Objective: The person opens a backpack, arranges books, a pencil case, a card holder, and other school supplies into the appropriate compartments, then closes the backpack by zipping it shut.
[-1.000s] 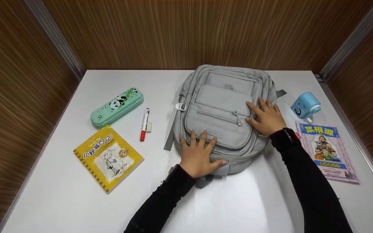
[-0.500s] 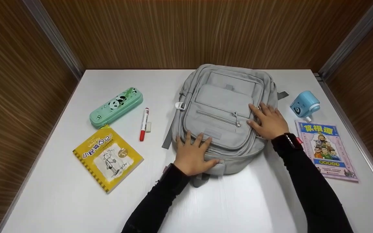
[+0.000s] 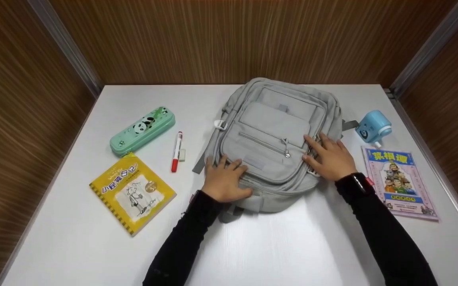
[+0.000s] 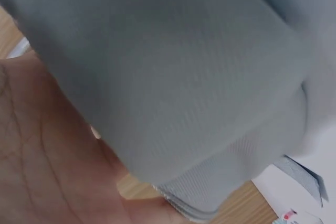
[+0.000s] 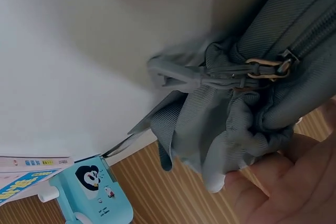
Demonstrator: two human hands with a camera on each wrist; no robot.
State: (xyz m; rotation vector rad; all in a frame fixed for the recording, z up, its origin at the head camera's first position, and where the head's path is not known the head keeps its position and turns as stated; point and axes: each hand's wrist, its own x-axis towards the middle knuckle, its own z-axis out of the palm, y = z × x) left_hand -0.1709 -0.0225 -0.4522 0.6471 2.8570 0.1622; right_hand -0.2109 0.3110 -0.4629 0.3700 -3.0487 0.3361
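Backpack [image 3: 276, 135] flat mid-desk [image 3: 292, 246]. My left hand [image 3: 223, 180] and right hand [image 3: 332, 157] rest on it w/ fingers spread. Pencil case [image 3: 142, 130], marker [image 3: 177, 151], yellow book [image 3: 132, 193] sit left; sharpener [image 3: 373, 126] and pink book [image 3: 398, 182] right.

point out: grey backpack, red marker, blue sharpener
grey backpack [image 3: 274, 119], head view, front pocket panel.
red marker [image 3: 177, 152], head view, middle of barrel.
blue sharpener [image 3: 373, 126], head view, its body.

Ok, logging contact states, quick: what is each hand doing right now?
Left hand: open, fingers resting on the grey backpack.
Right hand: open, flat on the backpack.
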